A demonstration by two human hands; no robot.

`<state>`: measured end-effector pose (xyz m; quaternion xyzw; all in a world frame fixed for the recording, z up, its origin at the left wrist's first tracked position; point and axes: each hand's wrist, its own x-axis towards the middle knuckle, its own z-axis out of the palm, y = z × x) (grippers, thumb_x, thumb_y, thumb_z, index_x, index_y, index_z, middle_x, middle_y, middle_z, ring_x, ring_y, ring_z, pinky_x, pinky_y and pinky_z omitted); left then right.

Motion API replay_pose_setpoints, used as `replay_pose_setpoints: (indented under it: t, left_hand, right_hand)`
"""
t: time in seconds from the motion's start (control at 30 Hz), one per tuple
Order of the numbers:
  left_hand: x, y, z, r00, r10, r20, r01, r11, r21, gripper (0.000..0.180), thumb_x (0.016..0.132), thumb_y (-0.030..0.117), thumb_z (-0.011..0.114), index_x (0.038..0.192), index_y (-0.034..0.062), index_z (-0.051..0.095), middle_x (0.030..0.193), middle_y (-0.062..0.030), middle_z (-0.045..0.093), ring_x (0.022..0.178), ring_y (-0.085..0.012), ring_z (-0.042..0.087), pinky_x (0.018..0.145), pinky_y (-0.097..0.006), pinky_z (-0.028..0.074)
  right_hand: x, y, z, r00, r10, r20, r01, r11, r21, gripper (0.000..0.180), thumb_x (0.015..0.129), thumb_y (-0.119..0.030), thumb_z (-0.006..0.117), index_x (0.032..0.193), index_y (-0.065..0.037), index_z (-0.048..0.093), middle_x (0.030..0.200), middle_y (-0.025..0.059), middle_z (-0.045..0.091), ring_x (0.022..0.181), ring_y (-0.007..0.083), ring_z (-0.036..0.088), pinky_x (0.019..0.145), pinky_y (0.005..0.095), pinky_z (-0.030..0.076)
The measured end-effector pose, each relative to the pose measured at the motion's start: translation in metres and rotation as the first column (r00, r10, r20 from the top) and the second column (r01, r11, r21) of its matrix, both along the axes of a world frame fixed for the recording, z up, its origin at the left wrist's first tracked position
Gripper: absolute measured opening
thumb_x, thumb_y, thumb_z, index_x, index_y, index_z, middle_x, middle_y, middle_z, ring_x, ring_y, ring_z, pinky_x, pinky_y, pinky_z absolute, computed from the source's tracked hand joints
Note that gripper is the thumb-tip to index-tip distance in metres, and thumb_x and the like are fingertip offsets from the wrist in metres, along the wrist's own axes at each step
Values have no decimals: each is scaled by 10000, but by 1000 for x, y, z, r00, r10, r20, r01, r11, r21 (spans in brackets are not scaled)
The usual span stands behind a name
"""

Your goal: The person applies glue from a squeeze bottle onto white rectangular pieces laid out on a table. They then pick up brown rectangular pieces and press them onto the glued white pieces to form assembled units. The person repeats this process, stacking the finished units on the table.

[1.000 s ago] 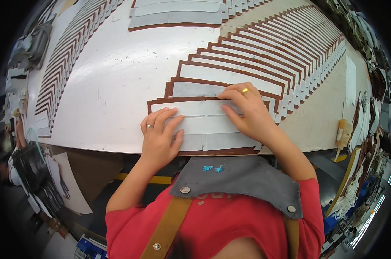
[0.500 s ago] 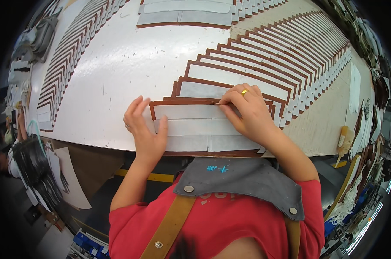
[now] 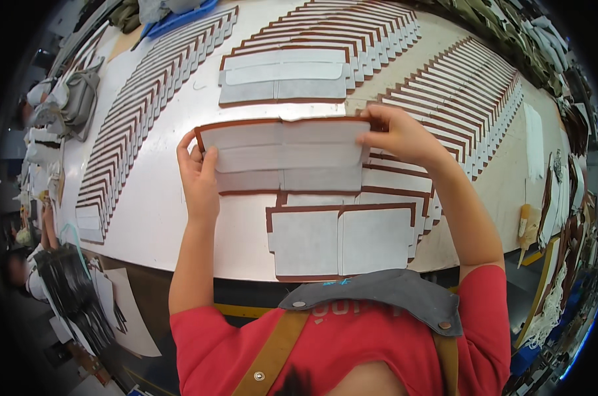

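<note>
A flat grey panel (image 3: 282, 146) with a brown border is held just above the bench (image 3: 160, 218), over the stack near its front edge. The left hand (image 3: 198, 178) is pinched on the panel's left end, the right hand (image 3: 398, 135) on its upper right corner. The panel appears light, thin and flexible; it is best gripped at both ends to prevent sagging. Overlapped rows (image 3: 470, 99) of like panels are spread across the bench.

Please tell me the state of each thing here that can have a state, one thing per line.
Left hand: gripping the lifted panel's left end.
Right hand: gripping its right end.
Lifted panel: held above the table, folded.
Near panel: lying flat, unfolded.
Panel rows: lying overlapped.
</note>
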<state>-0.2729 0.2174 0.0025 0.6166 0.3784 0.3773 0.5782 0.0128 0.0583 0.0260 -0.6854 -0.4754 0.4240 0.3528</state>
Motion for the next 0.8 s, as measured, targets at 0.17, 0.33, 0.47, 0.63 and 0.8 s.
replay_pose_setpoints:
  t: [0.17,0.33,0.47,0.63,0.8]
  left_hand:
    - [42,71,-14,999,9,-46,-4,993,118,412,902,39,475,1287,17,330,1043,-113,610,933,-120,524,836,-274,397]
    - [70,129,-36,957,73,-280,41,924,379,427,876,77,514,1273,41,360,879,-83,615,757,-146,533,722,-289,424]
    - [78,138,-46,862,218,-457,66,846,529,459,857,95,540,1283,72,371,814,-87,549,728,-206,541,708,-325,433]
    - [77,139,-45,845,235,-480,85,828,555,465,865,116,542,1291,80,359,857,-106,538,745,-243,547,712,-359,436]
    - [81,141,-47,826,264,-498,103,798,593,473,874,126,541,1298,88,337,869,-127,535,761,-294,562,722,-394,445]
  right_hand:
    - [38,61,-15,928,-294,-228,322,941,98,193,842,-85,619,999,2,548,816,19,564,724,85,522,663,235,456]
    - [49,106,-54,888,-427,-169,456,864,215,245,824,-100,637,1015,-18,507,753,17,553,680,94,530,611,240,455]
    - [40,109,-55,880,-465,97,423,860,286,330,788,-76,618,1069,10,468,696,49,554,625,152,554,610,293,458]
    - [36,110,-51,877,-444,185,378,874,304,339,789,-74,605,1092,-23,460,636,67,553,578,193,544,586,317,453]
    - [38,110,-53,887,-402,225,328,894,306,296,800,-67,580,1078,-66,478,609,68,549,558,213,547,567,334,447]
